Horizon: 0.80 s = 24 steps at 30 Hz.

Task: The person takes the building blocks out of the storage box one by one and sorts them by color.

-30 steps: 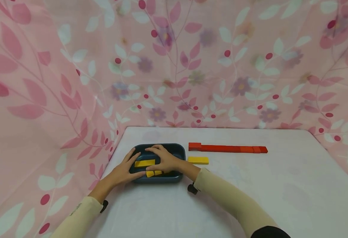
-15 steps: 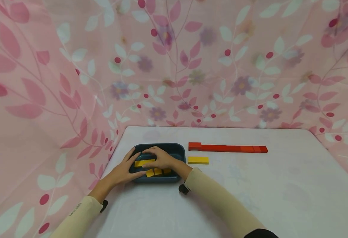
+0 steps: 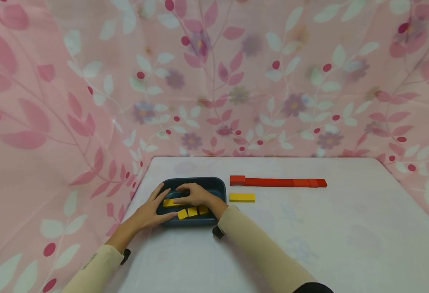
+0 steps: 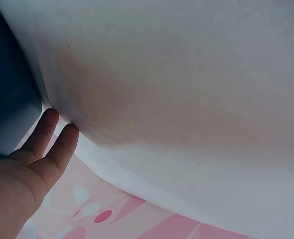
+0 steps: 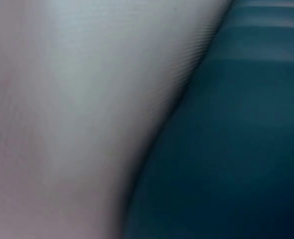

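**A:** Where are your hands?

**B:** Your left hand [image 3: 149, 211] rests on the left rim of the dark tray [image 3: 218, 185], fingers straight and relaxed, gripping nothing. Your right hand [image 3: 195, 195] lies inside the tray, fingers laid flat over the long yellow block [image 3: 167, 202].

**A:** Is it grasping that block?

**B:** You can't tell; the hand covers most of it. Three small yellow blocks [image 3: 192, 212] sit at the tray's 6 o'clock edge.

**A:** And outside the tray?

**B:** At its 3 o'clock lies another yellow block [image 3: 241, 197]; a red bar [image 3: 278, 182] stretches away at 2 o'clock.

**A:** The wrist views?

**B:** The right one shows only blurred tray wall [image 5: 236, 149] and white table [image 5: 62, 99]. The left shows two fingers [image 4: 40, 137] by the tray's corner [image 4: 7, 99].
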Each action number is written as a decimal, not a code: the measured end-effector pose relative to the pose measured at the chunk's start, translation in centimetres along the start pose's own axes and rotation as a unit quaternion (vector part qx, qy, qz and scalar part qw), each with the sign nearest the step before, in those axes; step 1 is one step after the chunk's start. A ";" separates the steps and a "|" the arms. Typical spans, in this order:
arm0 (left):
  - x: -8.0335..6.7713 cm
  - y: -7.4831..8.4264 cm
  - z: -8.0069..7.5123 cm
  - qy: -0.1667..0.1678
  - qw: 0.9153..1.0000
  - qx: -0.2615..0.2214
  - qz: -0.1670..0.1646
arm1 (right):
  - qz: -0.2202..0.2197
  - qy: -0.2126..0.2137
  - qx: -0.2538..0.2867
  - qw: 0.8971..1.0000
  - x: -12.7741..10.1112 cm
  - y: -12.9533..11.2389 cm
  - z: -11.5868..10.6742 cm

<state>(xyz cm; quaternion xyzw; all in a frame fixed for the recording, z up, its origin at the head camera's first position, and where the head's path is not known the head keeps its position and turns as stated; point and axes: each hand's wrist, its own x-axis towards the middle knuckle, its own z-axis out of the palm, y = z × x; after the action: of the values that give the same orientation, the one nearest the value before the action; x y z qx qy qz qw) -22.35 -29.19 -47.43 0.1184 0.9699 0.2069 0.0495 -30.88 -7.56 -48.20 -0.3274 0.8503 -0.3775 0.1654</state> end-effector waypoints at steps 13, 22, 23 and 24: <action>0.2 -0.1 0.2 0.004 1.000 -0.009 0.003 | 0.014 -0.002 -0.025 1.000 -0.1 -0.2 0.5; 0.2 -0.2 0.2 0.004 1.000 -0.009 0.005 | 0.013 0.003 -0.112 0.994 0.2 0.2 1.0; 0.2 -0.1 0.2 0.004 1.000 -0.011 0.004 | 0.015 0.005 -0.114 0.993 0.2 0.2 1.1; 0.2 -0.1 0.2 0.004 1.000 -0.011 0.004 | 0.018 0.006 -0.116 0.993 0.2 0.3 1.1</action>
<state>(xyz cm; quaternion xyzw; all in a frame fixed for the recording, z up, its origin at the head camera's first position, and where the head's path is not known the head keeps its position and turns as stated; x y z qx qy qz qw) -22.53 -29.15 -47.66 0.1208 0.9673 0.2183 0.0460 -30.56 -8.16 -49.13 -0.3271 0.8950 -0.2750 0.1279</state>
